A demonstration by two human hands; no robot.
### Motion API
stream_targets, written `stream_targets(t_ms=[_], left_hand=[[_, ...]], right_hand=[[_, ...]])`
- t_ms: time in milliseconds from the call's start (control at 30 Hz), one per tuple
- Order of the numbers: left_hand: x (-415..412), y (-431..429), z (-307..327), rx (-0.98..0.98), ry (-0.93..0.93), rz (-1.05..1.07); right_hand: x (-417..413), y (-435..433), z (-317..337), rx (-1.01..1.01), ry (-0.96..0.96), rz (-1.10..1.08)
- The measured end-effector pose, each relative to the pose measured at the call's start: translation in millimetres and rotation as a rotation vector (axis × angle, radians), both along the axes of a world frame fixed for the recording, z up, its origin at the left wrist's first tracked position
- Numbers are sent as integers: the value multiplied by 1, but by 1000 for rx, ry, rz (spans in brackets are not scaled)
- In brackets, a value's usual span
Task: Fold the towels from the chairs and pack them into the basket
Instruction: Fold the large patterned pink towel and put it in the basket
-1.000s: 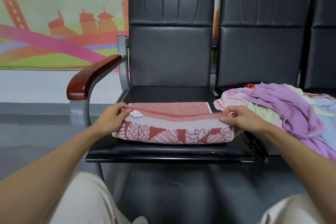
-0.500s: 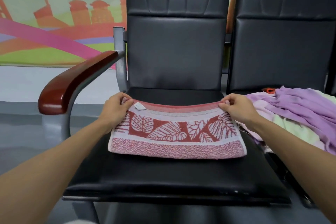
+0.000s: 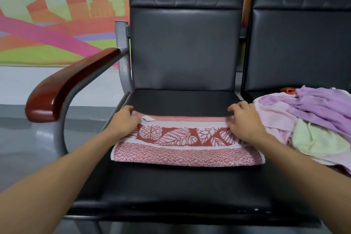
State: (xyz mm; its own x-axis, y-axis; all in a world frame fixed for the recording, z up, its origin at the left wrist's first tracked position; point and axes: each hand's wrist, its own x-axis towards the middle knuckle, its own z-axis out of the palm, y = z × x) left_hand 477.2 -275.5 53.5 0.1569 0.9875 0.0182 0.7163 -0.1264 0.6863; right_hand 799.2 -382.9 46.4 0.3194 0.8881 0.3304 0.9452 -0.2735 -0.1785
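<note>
A red and white leaf-patterned towel [image 3: 187, 150] lies folded flat across the black chair seat [image 3: 182, 182], with a small white label near its far left corner. My left hand [image 3: 124, 121] pinches the far left corner with curled fingers. At the far right corner my right hand [image 3: 245, 121] pinches the edge the same way. A loose pile of purple, pink and pale green towels [image 3: 311, 119] covers the seat to the right. No basket is in view.
A red-brown wooden armrest [image 3: 72, 81] on a grey metal frame stands left of the seat. The black backrest [image 3: 182, 47] rises behind the towel. A second black chair [image 3: 300, 43] adjoins on the right. Grey floor lies to the left.
Both hands carried the towel's edge toward the back of the seat, so the leaf band now faces up and the towel lies flat. The view has moved closer to the chair.
</note>
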Motion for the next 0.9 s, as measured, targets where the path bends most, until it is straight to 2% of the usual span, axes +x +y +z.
stream_targets(t_ms=[33, 100, 200, 267, 400, 500, 667, 700, 800, 900], left_hand=[[-4, -6, 1, -13, -4, 2], [-7, -13, 0, -28, 59, 30], [-13, -34, 1, -36, 370, 79], [-18, -50, 4, -92, 479, 86], [-26, -77, 14, -214, 451, -8], [-23, -89, 20, -269, 284, -26], [-14, -97, 33, -262, 117, -15], [-14, -96, 34, -303, 18, -6], [-19, -95, 35, -482, -433, 44], [-12, -95, 42, -429, -843, 84]], right_hand=[[-9, -6, 2, 11, -38, 65], [-26, -13, 6, -89, 14, 236], [-47, -28, 6, -359, 105, 358], [-50, -39, 7, -380, 121, 354], [-47, -65, 16, -428, 191, 379], [-47, -76, 16, -406, 191, 402], [-47, -81, 15, -394, 175, 410], [-47, -81, 16, -392, 177, 413], [-47, -82, 17, -388, 205, 419], [-46, -81, 17, -363, 272, 408]])
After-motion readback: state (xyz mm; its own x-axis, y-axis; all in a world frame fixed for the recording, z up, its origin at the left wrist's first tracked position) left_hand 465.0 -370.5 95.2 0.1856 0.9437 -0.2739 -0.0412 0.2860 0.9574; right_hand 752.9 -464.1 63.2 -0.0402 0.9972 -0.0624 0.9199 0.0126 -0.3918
